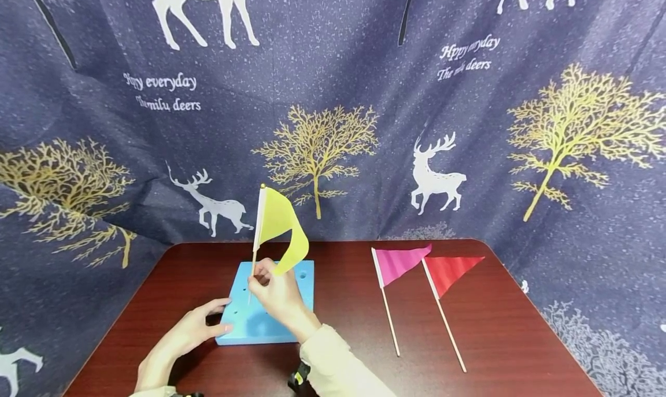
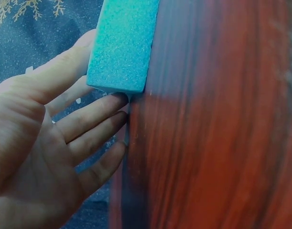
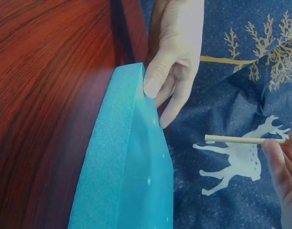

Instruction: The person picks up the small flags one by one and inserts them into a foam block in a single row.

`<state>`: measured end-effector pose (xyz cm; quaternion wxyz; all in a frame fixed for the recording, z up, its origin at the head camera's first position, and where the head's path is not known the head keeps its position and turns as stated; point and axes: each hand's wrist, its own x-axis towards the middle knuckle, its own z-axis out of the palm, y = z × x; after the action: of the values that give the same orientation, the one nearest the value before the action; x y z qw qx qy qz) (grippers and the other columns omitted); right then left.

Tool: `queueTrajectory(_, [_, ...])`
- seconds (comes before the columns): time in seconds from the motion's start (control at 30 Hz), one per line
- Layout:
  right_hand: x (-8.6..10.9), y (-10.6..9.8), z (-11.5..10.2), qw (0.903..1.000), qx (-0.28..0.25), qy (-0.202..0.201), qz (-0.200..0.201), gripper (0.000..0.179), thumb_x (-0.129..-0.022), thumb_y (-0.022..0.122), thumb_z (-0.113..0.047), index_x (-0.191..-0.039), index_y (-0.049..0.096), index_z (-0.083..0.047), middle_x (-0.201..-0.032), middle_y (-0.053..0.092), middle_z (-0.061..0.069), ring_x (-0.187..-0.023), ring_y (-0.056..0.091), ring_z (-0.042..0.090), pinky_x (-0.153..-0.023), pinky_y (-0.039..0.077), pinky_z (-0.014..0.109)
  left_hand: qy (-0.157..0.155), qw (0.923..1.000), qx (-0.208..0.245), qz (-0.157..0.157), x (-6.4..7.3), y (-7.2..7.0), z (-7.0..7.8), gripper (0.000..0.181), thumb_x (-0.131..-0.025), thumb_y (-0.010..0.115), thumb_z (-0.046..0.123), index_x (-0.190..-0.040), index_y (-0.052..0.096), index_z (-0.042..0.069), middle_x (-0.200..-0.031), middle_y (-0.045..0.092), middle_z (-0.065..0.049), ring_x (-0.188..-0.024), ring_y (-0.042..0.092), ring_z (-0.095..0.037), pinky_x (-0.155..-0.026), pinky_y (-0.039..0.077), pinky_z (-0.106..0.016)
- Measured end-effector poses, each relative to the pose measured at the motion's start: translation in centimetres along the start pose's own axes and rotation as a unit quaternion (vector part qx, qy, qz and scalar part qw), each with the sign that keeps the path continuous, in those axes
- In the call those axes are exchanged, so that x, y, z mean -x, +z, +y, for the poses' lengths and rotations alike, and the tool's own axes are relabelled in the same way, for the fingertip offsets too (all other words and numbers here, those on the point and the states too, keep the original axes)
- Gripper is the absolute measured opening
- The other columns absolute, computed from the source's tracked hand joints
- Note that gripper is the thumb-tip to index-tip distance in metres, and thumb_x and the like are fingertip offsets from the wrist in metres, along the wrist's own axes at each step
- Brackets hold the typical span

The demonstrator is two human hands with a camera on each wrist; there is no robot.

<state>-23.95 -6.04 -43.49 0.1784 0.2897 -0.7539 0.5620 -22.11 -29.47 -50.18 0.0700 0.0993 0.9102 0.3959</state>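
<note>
My right hand (image 1: 278, 293) pinches the thin wooden stick of a yellow flag (image 1: 276, 215) between thumb and fingers. The flag stands nearly upright over a light blue foam block (image 1: 260, 327) with small holes in its top. In the right wrist view, the stick's (image 3: 232, 139) lower tip shows apart from the block's surface. At the block's left edge my left hand (image 1: 192, 327) touches with thumb and fingers. Its fingers (image 2: 96, 117) lie fairly straight along the block's end in the left wrist view, the thumb at the upper side.
To the right on the brown wooden table (image 1: 343, 322) lie a magenta flag (image 1: 400, 264) and a red flag (image 1: 451, 273), their sticks pointing toward the near edge. Behind the table hangs a dark blue cloth (image 1: 333, 67) with deer and trees.
</note>
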Motion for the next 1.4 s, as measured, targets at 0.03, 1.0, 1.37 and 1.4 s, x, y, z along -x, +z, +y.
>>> queueTrajectory(0.03, [-0.1, 0.1, 0.1, 1.0000, -0.006, 0.004, 0.001, 0.015, -0.086, 0.068, 0.002, -0.083, 0.059, -0.009, -0.075, 0.062, -0.002, -0.068, 0.059, -0.002, -0.064, 0.050, 0.015, 0.004, 1.0000, -0.001, -0.002, 0.0, 0.0, 0.1, 0.069, -0.082, 0.080, 0.032, -0.137, 0.053, 0.002, -0.123, 0.061, -0.020, -0.116, 0.056, -0.038, -0.086, 0.046, -0.045])
queueTrajectory(1.0, [-0.3, 2.9, 1.2, 0.9941, 0.079, 0.072, -0.021, 0.013, -0.087, 0.072, -0.010, -0.081, 0.063, -0.016, -0.072, 0.063, -0.013, -0.065, 0.054, -0.009, -0.062, 0.044, 0.009, 0.006, 0.9998, -0.017, -0.001, 0.2, 0.0, 0.0, 0.068, -0.083, 0.079, 0.033, -0.137, 0.053, 0.000, -0.123, 0.061, -0.021, -0.116, 0.056, -0.039, -0.088, 0.045, -0.047])
queueTrajectory(1.37, [0.4, 4.4, 1.9, 0.9910, 0.068, 0.108, -0.038, 0.008, -0.088, 0.071, -0.010, -0.083, 0.067, -0.015, -0.075, 0.061, -0.015, -0.067, 0.055, -0.006, -0.064, 0.045, 0.012, 0.004, 0.9999, -0.013, -0.004, 0.3, 0.0, 0.0, 0.069, -0.084, 0.078, 0.033, -0.138, 0.052, 0.000, -0.123, 0.061, -0.019, -0.115, 0.057, -0.037, -0.085, 0.047, -0.043])
queueTrajectory(1.4, [0.4, 4.4, 2.0, 0.9903, 0.073, 0.113, -0.036, 0.008, -0.088, 0.071, -0.011, -0.083, 0.067, -0.016, -0.075, 0.062, -0.015, -0.067, 0.055, -0.006, -0.064, 0.045, 0.012, 0.004, 0.9999, -0.013, -0.005, 0.3, 0.0, 0.0, 0.069, -0.084, 0.078, 0.033, -0.138, 0.052, 0.000, -0.123, 0.061, -0.019, -0.114, 0.057, -0.036, -0.084, 0.048, -0.042])
